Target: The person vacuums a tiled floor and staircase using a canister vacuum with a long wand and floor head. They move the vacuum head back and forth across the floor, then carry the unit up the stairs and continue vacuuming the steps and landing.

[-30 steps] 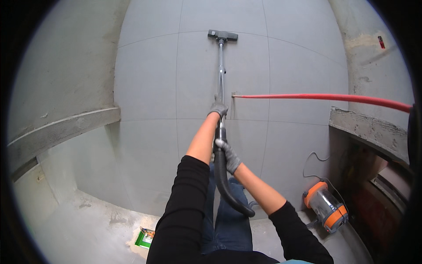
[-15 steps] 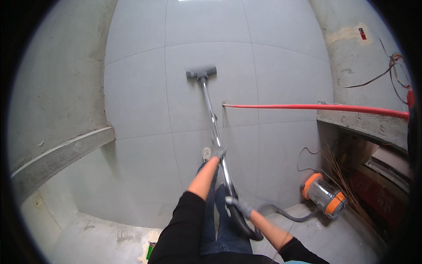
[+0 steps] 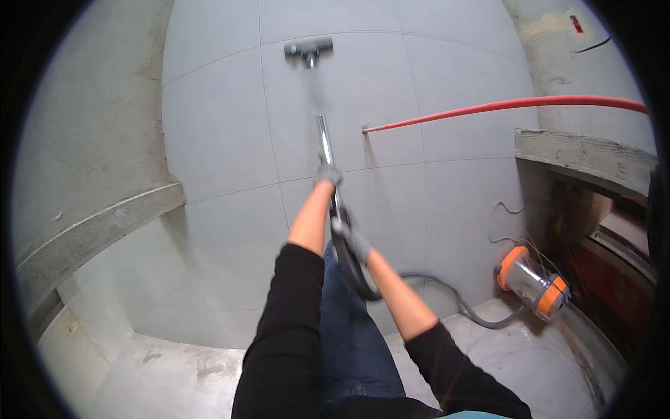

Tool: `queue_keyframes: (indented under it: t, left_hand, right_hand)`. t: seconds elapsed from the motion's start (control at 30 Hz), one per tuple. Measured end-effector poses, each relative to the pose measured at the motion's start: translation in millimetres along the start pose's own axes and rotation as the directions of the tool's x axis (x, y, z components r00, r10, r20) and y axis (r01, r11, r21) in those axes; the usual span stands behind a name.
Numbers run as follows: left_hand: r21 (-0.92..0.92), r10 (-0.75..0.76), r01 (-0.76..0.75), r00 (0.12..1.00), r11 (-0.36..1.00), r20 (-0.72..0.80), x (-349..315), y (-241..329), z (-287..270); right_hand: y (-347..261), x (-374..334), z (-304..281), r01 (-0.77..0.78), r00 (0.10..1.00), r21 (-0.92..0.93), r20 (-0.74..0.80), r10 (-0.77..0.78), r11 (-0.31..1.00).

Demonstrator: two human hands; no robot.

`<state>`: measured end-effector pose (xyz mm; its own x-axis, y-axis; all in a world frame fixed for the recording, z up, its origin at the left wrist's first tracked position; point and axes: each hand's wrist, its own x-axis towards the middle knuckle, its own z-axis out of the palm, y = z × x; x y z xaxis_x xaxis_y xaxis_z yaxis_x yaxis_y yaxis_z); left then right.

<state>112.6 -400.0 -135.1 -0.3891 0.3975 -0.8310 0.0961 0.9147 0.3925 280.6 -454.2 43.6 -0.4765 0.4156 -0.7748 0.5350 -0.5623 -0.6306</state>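
A vacuum cleaner's metal wand [image 3: 324, 136] stretches away from me across grey tiles. Its dark floor head [image 3: 308, 49], blurred by motion, lies flat on them at the far end. Gloved in grey, my left hand [image 3: 329, 174] is wrapped round the middle of the wand. Lower down, my right hand [image 3: 352, 239], in a matching glove, grips the black curved handle [image 3: 356, 272]. From that handle a grey hose [image 3: 447, 288] curves right to the canister [image 3: 534, 283], which has orange ends and a silver body.
A red pipe [image 3: 502, 107] reaches from a point on the tiles to the right side. Concrete ledges stand at the left [image 3: 105, 227] and right [image 3: 586, 153]. Beside the canister runs a thin grey cord [image 3: 513, 209].
Both hands have pushed the wand forward, and the floor head has slid farther from me. My arms are stretched out more. The camera's view has shifted a little.
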Motion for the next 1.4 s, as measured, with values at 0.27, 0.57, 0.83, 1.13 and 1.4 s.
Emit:
queue_keyframes:
  t: [0.27,0.57,0.83,1.13,1.4]
  left_hand:
    - [-0.16,-0.231,0.306,0.9,0.938,0.37,-329,-137,176]
    - [-0.498,-0.144,0.14,0.989,0.856,0.03,-88,-71,-47]
    - [-0.099,-0.09,0.083,0.993,0.992,-0.072,48,-19,-232]
    - [-0.202,-0.312,0.373,0.909,0.906,0.277,-163,-131,0]
    - [0.387,0.091,-0.412,0.773,0.825,0.628,-254,-129,29]
  right_hand:
    - [81,-376,-44,-0.583,0.811,-0.018,0.049,0.583,0.813]
    - [-22,-106,50,-0.008,0.999,-0.064,0.038,0.011,0.998]
    - [-125,119,138,-0.258,0.957,0.17,0.18,0.228,0.951]
    - [-25,-251,73,-0.408,0.913,-0.048,-0.016,0.408,0.912]
    - [-37,-354,64,-0.517,0.856,-0.043,-0.057,0.514,0.855]
